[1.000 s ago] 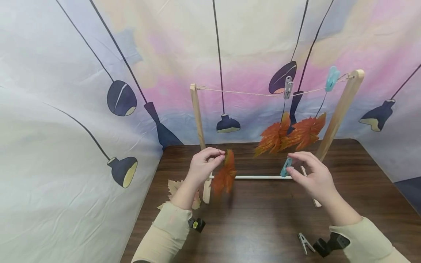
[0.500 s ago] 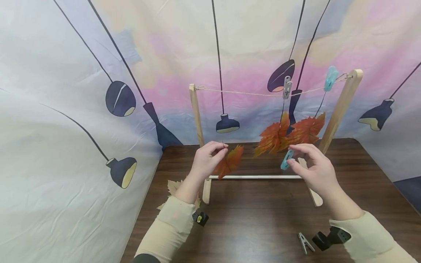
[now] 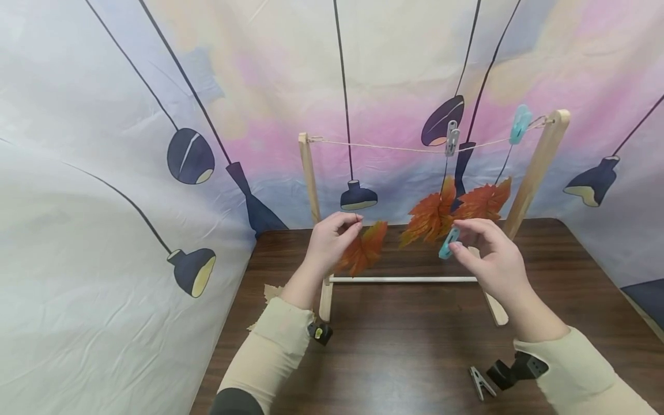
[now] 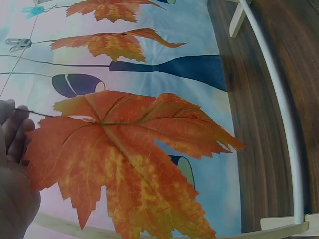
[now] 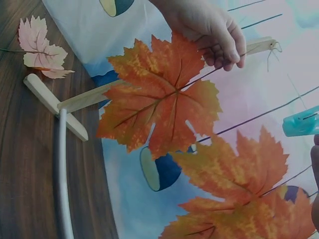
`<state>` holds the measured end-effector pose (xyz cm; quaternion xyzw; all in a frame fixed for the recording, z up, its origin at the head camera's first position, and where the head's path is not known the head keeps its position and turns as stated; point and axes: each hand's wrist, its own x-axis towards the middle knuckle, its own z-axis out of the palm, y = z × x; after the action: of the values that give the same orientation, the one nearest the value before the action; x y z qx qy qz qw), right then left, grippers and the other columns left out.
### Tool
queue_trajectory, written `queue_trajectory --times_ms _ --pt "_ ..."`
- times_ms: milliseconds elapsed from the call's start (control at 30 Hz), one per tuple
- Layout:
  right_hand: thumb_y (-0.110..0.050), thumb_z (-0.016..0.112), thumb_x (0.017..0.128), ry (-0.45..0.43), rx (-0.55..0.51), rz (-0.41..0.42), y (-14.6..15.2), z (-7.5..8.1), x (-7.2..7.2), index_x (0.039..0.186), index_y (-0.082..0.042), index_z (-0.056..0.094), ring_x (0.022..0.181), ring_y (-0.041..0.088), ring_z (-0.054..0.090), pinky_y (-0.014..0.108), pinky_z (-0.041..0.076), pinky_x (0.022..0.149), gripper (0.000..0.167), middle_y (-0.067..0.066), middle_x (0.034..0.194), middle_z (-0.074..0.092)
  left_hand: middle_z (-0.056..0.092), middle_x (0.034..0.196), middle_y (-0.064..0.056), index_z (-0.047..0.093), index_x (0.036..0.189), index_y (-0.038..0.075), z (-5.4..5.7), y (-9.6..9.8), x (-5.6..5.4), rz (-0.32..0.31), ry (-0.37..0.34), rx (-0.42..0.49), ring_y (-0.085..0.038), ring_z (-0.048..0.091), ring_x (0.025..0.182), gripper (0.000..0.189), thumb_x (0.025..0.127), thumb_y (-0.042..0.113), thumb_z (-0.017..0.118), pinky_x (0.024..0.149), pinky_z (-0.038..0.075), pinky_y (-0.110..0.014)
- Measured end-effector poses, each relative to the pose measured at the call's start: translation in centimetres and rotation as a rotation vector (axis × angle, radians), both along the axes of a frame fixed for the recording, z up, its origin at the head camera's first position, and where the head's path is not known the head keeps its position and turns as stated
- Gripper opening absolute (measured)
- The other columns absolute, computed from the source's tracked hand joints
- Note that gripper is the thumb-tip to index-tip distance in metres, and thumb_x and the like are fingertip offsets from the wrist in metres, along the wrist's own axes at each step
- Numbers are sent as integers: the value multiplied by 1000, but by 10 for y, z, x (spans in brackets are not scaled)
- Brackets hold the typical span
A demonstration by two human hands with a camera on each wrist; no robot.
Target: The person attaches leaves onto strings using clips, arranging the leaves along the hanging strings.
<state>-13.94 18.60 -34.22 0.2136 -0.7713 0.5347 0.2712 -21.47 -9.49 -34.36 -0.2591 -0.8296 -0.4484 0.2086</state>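
My left hand [image 3: 332,239] pinches the thin stem of an orange artificial maple leaf [image 3: 365,249], which hangs below the fingertips; the left wrist view shows the leaf [image 4: 124,149] spread wide. In my right hand [image 3: 493,256] a turquoise clothespin [image 3: 448,243] is held between thumb and fingers. Both hands are below a string [image 3: 384,146] tied between two wooden posts. From that string a grey clothespin [image 3: 452,138] and another turquoise clothespin [image 3: 520,124] hold two orange leaves by their stems, the nearer leaf [image 3: 429,216] left of the other leaf [image 3: 483,202].
The wooden posts [image 3: 309,178] stand on feet joined by a white rod [image 3: 404,279]. A pale leaf [image 5: 42,50] lies on the dark table [image 3: 394,346] by the left foot. One grey clothespin [image 3: 482,383] lies near the right wrist camera. A printed cloth hangs behind.
My left hand has risen and moved slightly right with the orange leaf, which swung and now faces more broadly. My right hand has moved up a little with the turquoise clothespin.
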Motion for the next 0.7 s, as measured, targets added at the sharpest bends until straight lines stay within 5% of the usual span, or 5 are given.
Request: queue_trajectory --times_ms 433,700 --pt "7 66 82 -24 11 -85 -7 31 -13 119 3 59 89 2 53 11 43 70 38 -13 101 55 68 94 -3 69 104 7 13 8 -13 -23 -14 -44 -12 60 81 16 89 11 65 72 50 -23" --pt "-16 63 90 -132 34 -117 -16 57 -27 127 -7 57 98 0 53 13 42 81 39 1 110 59 67 95 0 69 104 9 14 11 -18 -4 -36 -27 -9 58 82 16 92 16 62 75 49 -23"
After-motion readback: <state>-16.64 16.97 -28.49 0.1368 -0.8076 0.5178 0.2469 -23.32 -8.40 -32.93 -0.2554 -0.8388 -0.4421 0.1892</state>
